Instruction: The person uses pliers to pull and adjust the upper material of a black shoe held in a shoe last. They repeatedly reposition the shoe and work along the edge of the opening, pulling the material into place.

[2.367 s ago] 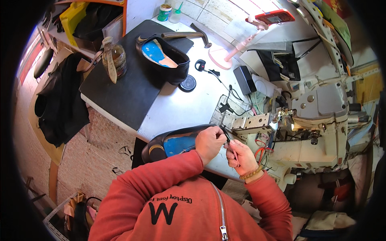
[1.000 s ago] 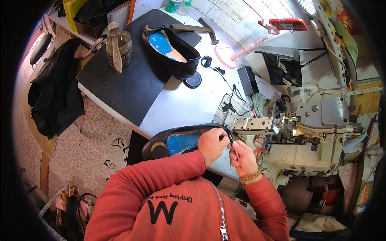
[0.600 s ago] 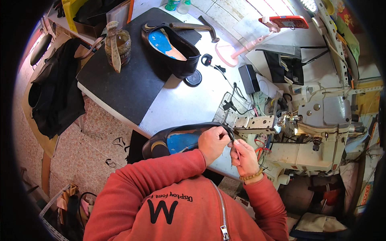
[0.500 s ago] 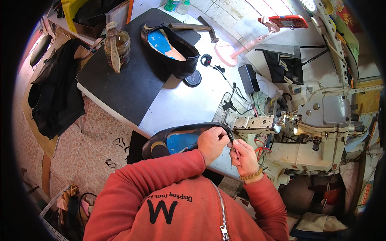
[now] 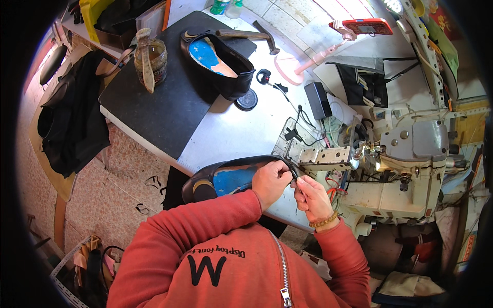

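Observation:
A black shoe [image 5: 191, 191] with a blue and tan insole lies at the near edge of the table, close to my body. My left hand [image 5: 270, 184] reaches inside its right end, the fingers closed on the dark rim. Right beside it, my right hand [image 5: 314, 199] is closed in a pinch at that same end of the shoe. What its fingertips hold, perhaps the rim or something small, I cannot make out. The mate, another black shoe [image 5: 240, 84] with a similar insole, rests farther back on the dark mat.
On the black mat [image 5: 149, 120] stands a jar [image 5: 160, 61] with a brush. A hammer [image 5: 264, 36], a round black lid [image 5: 246, 100] and a pink phone stand [image 5: 308, 65] are farther back. To the right, a sewing machine [image 5: 411, 149] stands close to my right hand.
My right hand has shifted slightly down and to the right, and its fingers have turned a little. My left hand and the shoe have hardly moved.

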`<action>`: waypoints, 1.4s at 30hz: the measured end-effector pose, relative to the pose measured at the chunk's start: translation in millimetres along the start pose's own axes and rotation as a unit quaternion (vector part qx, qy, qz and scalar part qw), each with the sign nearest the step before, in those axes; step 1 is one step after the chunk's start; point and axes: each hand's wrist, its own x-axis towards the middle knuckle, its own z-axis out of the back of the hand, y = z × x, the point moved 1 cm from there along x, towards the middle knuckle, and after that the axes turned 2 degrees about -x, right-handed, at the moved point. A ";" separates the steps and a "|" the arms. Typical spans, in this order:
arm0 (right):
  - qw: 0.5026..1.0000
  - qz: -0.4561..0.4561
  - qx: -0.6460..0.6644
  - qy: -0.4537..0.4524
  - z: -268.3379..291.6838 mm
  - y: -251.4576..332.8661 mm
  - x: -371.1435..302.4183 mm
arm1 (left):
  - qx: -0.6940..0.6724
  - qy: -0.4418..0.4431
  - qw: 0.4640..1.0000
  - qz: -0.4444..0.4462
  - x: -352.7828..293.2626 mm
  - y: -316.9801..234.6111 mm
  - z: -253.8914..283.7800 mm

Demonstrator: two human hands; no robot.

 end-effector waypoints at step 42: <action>0.953 0.182 -0.234 -0.065 3.0 16.0 38.6 | -0.040 -0.010 0.999 0.011 3.7 0.2 3.5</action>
